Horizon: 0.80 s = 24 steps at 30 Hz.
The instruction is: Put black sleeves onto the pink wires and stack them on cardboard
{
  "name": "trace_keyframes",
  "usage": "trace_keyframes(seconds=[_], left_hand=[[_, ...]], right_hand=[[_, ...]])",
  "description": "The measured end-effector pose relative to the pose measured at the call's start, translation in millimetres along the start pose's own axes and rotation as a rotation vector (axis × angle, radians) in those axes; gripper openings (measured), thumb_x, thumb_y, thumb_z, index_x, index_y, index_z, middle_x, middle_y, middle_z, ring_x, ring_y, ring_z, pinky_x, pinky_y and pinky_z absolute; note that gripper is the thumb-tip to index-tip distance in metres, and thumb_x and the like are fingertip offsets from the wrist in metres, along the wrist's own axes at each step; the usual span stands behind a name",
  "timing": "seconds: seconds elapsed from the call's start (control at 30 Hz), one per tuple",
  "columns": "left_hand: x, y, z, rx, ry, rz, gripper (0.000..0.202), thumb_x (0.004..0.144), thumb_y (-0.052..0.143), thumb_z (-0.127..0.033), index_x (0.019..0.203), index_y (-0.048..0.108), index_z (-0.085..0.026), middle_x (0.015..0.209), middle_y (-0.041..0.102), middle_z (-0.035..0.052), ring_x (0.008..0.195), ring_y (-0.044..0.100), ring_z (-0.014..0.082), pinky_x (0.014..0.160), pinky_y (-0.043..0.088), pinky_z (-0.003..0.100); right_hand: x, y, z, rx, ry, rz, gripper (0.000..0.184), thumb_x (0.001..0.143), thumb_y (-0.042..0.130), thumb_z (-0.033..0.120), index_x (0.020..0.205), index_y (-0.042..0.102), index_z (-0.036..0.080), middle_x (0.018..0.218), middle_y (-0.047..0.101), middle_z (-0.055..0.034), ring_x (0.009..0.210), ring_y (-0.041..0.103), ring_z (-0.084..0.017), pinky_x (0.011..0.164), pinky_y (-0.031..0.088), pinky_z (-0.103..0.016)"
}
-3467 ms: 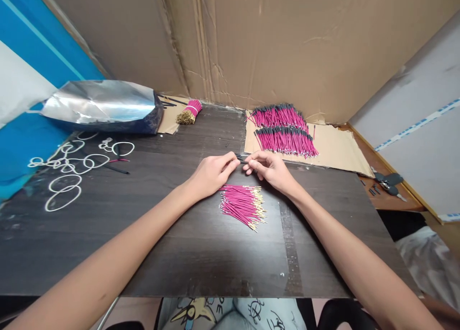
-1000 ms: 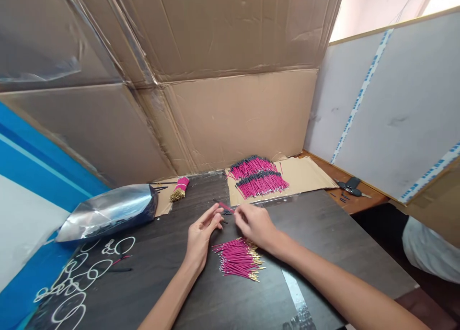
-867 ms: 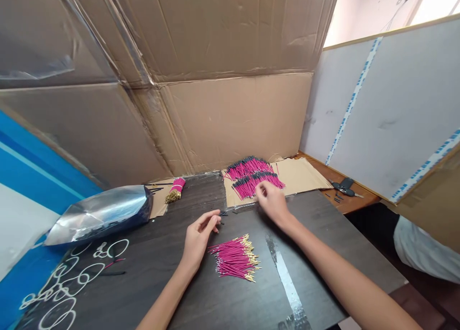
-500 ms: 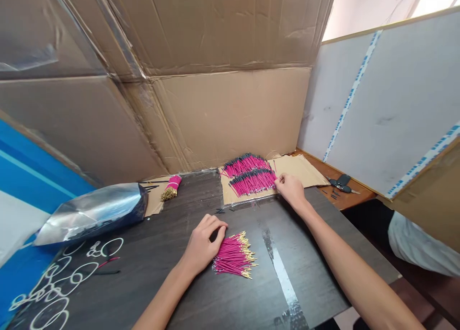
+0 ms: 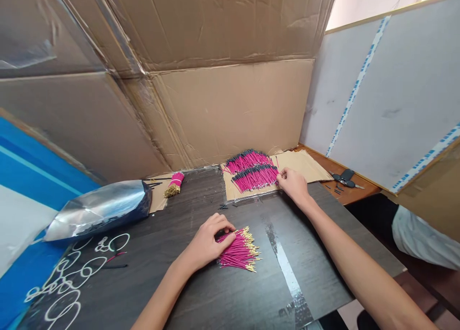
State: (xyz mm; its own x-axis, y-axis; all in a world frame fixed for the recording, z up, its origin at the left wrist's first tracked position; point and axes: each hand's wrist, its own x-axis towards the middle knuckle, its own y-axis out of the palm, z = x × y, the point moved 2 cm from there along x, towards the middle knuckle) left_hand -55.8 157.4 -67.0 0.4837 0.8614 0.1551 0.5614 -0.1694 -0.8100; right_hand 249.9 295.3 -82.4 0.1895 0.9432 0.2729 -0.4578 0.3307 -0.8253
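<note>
Several short pink wires with gold tips form a loose pile (image 5: pixel 239 253) on the dark tabletop. My left hand (image 5: pixel 210 239) rests at the pile's left edge, thumb and fingers apart with a gap between them, the thumb touching the wires. Farther back, pink wires with black ends lie in two rows (image 5: pixel 253 176) on a cardboard sheet (image 5: pixel 233 194). At the right end of the front row, my right hand (image 5: pixel 293 185) pinches a pink wire between thumb and forefinger; most of that wire is hidden by the fingers.
A pink wire bundle (image 5: pixel 175 184) tied with a band lies back left, beside a silvery bag (image 5: pixel 100 210). White loops of cord (image 5: pixel 63 282) spread at the left. Black-handled cutters (image 5: pixel 345 179) sit on the right. Cardboard (image 5: pixel 230 109) walls the back. A person's sleeve (image 5: pixel 424 234) shows far right.
My left hand has opened its thumb and fingers wider and shifted right over the pile's edge. My right hand stays at the end of the front row. The view has shifted slightly.
</note>
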Motion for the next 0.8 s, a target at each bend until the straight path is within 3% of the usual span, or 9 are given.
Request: trace_keyframes(seconds=[0.1, 0.2, 0.33, 0.43, 0.63, 0.8], left_hand=[[-2, -4.3, 0, -0.053, -0.031, 0.059, 0.018, 0.091, 0.066, -0.039, 0.096, 0.074, -0.024, 0.095, 0.067, 0.0040, 0.094, 0.059, 0.0216, 0.088, 0.047, 0.035], [-4, -4.6, 1, -0.080, -0.045, 0.064, 0.016, 0.088, 0.070, -0.038, 0.095, 0.074, -0.024, 0.094, 0.067, 0.0035, 0.094, 0.058, 0.0217, 0.089, 0.046, 0.035], [-3, -1.3, 2, -0.082, -0.065, 0.048, 0.011, 0.089, 0.069, -0.033, 0.090, 0.073, -0.023, 0.090, 0.066, 0.0021, 0.090, 0.057, 0.0202, 0.088, 0.045, 0.035], [-1, 1.0, 4, -0.086, -0.086, 0.058, 0.010, 0.089, 0.070, -0.031, 0.091, 0.073, -0.022, 0.089, 0.065, 0.0012, 0.089, 0.057, 0.0195, 0.087, 0.043, 0.033], [1, 2.9, 8, -0.086, -0.100, 0.065, 0.012, 0.088, 0.070, -0.033, 0.091, 0.074, -0.022, 0.087, 0.065, 0.0020, 0.090, 0.057, 0.0203, 0.086, 0.042, 0.033], [2, 3.0, 7, -0.087, -0.088, 0.069, 0.017, 0.093, 0.062, -0.032, 0.088, 0.073, -0.021, 0.089, 0.068, 0.0021, 0.091, 0.057, 0.0202, 0.088, 0.040, 0.033]], right_hand=[[-6, -3, 6, 0.070, -0.073, -0.057, 0.015, 0.095, 0.054, 0.026, 0.092, 0.068, 0.020, 0.089, 0.074, -0.0050, 0.080, 0.066, -0.020, 0.065, 0.034, -0.027], [-19, 0, 24, 0.190, -0.248, -0.066, 0.016, 0.097, 0.051, 0.024, 0.096, 0.066, 0.020, 0.091, 0.073, -0.0046, 0.079, 0.065, -0.019, 0.071, 0.039, -0.026], [-50, 17, 60, 0.310, -0.570, 0.079, 0.015, 0.098, 0.051, 0.021, 0.101, 0.066, 0.020, 0.097, 0.070, -0.0041, 0.082, 0.064, -0.017, 0.077, 0.043, -0.026], [-70, 32, 81, 0.240, -0.736, 0.197, 0.015, 0.100, 0.053, 0.023, 0.107, 0.066, 0.021, 0.105, 0.068, -0.0059, 0.095, 0.063, -0.020, 0.084, 0.044, -0.029], [-80, 49, 97, 0.047, -0.753, 0.253, 0.016, 0.102, 0.058, 0.034, 0.105, 0.068, 0.022, 0.108, 0.067, -0.0065, 0.102, 0.058, -0.023, 0.088, 0.042, -0.034], [-80, 59, 104, -0.041, -0.726, 0.273, 0.015, 0.105, 0.050, 0.026, 0.103, 0.064, 0.020, 0.105, 0.067, -0.0083, 0.099, 0.059, -0.024, 0.082, 0.041, -0.033]])
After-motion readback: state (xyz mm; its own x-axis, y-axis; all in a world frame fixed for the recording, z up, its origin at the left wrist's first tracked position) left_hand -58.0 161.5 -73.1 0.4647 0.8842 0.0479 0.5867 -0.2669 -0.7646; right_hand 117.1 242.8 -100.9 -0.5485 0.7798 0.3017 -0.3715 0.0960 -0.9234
